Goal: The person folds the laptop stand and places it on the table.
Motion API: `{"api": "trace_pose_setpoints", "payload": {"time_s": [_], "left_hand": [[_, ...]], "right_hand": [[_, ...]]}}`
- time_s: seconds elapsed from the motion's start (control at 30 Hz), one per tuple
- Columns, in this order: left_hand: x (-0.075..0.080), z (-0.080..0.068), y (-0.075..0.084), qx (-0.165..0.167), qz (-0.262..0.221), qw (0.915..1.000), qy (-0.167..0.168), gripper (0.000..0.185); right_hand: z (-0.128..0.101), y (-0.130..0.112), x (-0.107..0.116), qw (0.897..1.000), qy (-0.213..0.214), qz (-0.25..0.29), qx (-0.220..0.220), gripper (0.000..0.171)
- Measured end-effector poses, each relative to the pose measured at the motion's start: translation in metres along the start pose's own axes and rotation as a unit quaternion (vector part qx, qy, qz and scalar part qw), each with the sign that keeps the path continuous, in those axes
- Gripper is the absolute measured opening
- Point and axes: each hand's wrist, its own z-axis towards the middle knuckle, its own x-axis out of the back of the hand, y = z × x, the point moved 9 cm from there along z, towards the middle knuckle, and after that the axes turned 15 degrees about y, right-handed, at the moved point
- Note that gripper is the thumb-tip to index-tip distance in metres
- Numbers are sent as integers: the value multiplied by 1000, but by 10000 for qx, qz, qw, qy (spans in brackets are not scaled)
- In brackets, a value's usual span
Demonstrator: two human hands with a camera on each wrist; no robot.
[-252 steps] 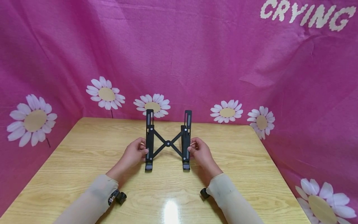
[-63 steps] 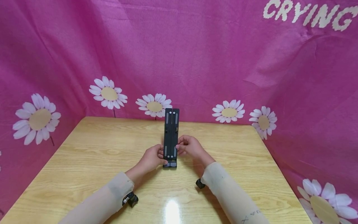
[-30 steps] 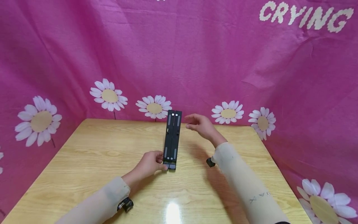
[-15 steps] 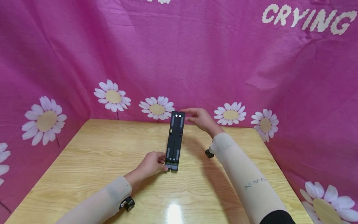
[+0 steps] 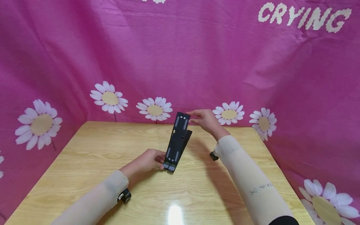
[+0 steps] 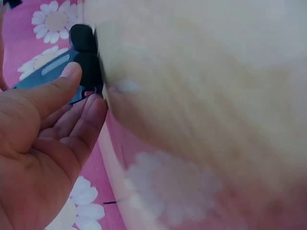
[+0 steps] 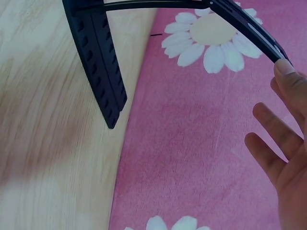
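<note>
A black foldable laptop stand (image 5: 177,137) stands near the middle of the table, its two side rails folded together. Its long top part leans to the right, and a base leg (image 5: 187,137) shows behind it. At the low front end, my left hand (image 5: 150,160) pinches the stand beside its padded front lips. The left wrist view shows the thumb of that left hand (image 6: 38,143) on a dark lip (image 6: 88,69). My right hand (image 5: 206,120) pinches the raised top end. In the right wrist view, the notched base (image 7: 98,62) reaches down to the table.
The wooden table (image 5: 112,137) has a bright light reflection near its front. A pink cloth (image 5: 180,62) with printed daisies hangs closely behind the table and along both sides. Small black cameras (image 5: 124,196) sit on both wrists.
The laptop stand, earlier spread wide with crossed bars, is now folded narrow. My right hand left its side and took the top end. The stand has since tilted right, exposing its base leg.
</note>
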Motion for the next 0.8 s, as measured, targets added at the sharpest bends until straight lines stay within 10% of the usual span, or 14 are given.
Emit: {"api": "trace_pose_setpoints", "payload": {"time_s": [0.2,0.47,0.8], "left_hand": [[8,5,-1,20,207,9998,-4,60],[11,-8,-2,616,286,9943,827,67],[-5,-14,12,510,457,9920,1057,29]], "right_hand": [[0,-2,7,9995,-91,-170,243,37],[1,-4,8,9959,-808,-103,390,55],[-3,-3,-1,9928,-1173,210,119,57]]}}
